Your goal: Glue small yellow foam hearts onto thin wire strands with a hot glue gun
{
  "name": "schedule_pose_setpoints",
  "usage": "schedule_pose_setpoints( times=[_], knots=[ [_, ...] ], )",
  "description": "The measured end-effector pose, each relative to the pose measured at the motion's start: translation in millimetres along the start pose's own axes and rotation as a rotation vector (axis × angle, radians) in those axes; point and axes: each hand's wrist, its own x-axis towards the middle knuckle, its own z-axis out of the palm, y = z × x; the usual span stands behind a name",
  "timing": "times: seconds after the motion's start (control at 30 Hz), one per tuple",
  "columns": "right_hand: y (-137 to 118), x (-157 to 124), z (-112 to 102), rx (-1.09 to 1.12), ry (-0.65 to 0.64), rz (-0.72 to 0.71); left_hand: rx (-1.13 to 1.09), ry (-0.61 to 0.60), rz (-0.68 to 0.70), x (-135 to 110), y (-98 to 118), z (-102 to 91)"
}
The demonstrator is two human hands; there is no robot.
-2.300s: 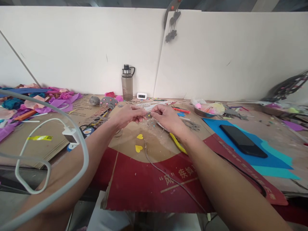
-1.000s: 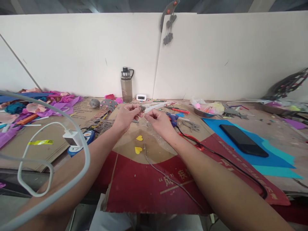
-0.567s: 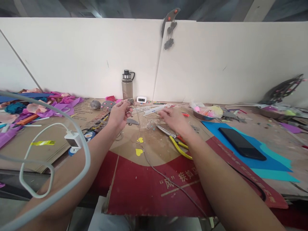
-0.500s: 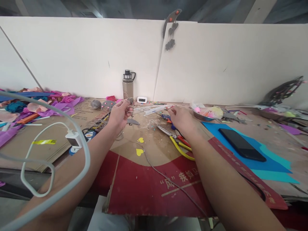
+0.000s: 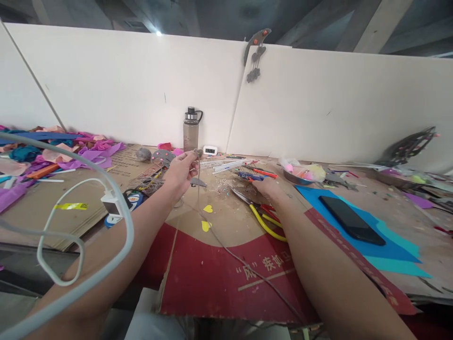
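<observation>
My left hand point(image 5: 181, 173) is raised over the cardboard, its fingers pinched on a small grey felt piece point(image 5: 198, 152). A thin grey wire point(image 5: 219, 243) hangs from that piece and trails toward me. My right hand point(image 5: 266, 188) lies low on the table to the right. Its fingers curl down at the near end of a blue glue gun point(image 5: 248, 176). Pliers with yellow and red handles point(image 5: 264, 221) lie just under that wrist. Another grey felt piece point(image 5: 198, 182) rests on the table below my left hand.
Two yellow hearts point(image 5: 207, 217) lie on the red and brown cardboard point(image 5: 226, 278). A water bottle point(image 5: 191, 128) and a small timer point(image 5: 210, 150) stand at the back wall. Right: a phone point(image 5: 350, 219) on blue sheets. Left: a white charger with cable point(image 5: 111, 204) and crepe paper scraps point(image 5: 53, 151).
My hands were together on the grey piece. The right hand let go, reached to the glue gun at the right and dropped low. The left hand keeps the piece raised.
</observation>
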Motion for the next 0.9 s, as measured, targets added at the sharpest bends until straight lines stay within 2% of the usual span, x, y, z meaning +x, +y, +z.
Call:
schedule_pose_setpoints(
  times=[0.1,0.17,0.27,0.37,0.43,0.5,0.7,0.9],
  knots=[
    [-9.2,-4.4,-9.6,0.21,0.01,0.1,0.032,0.013,-0.034,0.4,-4.0,-1.3],
    [-20.4,-10.1,-13.6,0.363,0.021,0.08,0.035,0.026,-0.047,1.7,-5.0,-3.1],
    [-41.2,-24.7,-16.7,0.576,0.012,-0.004,0.034,0.044,-0.054,3.9,-4.6,-5.6],
    [-58.5,-42.9,-19.7,0.991,-0.064,-0.155,0.03,0.069,-0.058,6.1,-4.0,-7.2],
    [-65.0,-53.2,-22.9,1.165,-0.095,-0.264,0.019,0.093,-0.065,7.6,-4.1,-8.1],
    [-67.6,-60.4,-26.4,1.17,-0.105,-0.353,0.006,0.113,-0.067,8.7,-4.5,-8.8],
    [-67.5,-70.6,-28.9,0.957,-0.131,-0.505,0.0,0.113,-0.058,7.6,-3.4,-8.8],
    [-68.6,-70.3,-18.6,0.8,0.005,-0.659,0.016,0.097,-0.074,6.8,-2.4,-7.6]
  ],
)
